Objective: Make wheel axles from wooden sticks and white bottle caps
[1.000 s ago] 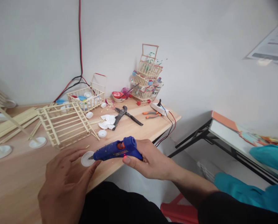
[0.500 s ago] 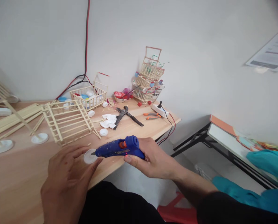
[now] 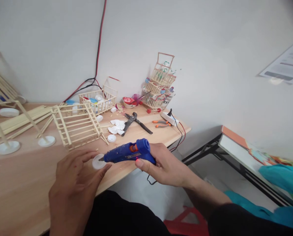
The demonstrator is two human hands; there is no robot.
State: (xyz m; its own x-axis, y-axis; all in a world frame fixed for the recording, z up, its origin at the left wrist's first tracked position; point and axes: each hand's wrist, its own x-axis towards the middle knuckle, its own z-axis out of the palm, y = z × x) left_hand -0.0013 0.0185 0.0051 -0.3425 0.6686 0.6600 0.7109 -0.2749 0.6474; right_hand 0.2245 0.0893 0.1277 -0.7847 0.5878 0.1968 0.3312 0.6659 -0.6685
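My right hand (image 3: pixel 165 165) is wrapped round a blue glue gun (image 3: pixel 129 152), its nozzle pointing left. Between the thumb and fingers of my left hand (image 3: pixel 75 178) is a white bottle cap (image 3: pixel 97 163), hollow side up. The nozzle tip is at the inside of this cap; whether it touches, I cannot tell. Just beyond my left hand, a frame of wooden sticks (image 3: pixel 75 127) lies on the wooden table (image 3: pixel 21 183). Another white cap (image 3: pixel 111 138) sits beyond the glue gun.
Pliers with black handles (image 3: pixel 130 123), orange-handled pliers (image 3: pixel 162 124) and a power strip (image 3: pixel 169 118) lie toward the right. Behind stand a stick cart (image 3: pixel 99 101), a red-stained bowl (image 3: pixel 129 102) and stacked stick carts (image 3: pixel 158 87). Loose wooden strips (image 3: pixel 28 119) lie at left.
The view has shifted a little, so the scene sits slightly differently in the frame. Both hands keep their holds, and the nozzle stays at the cap.
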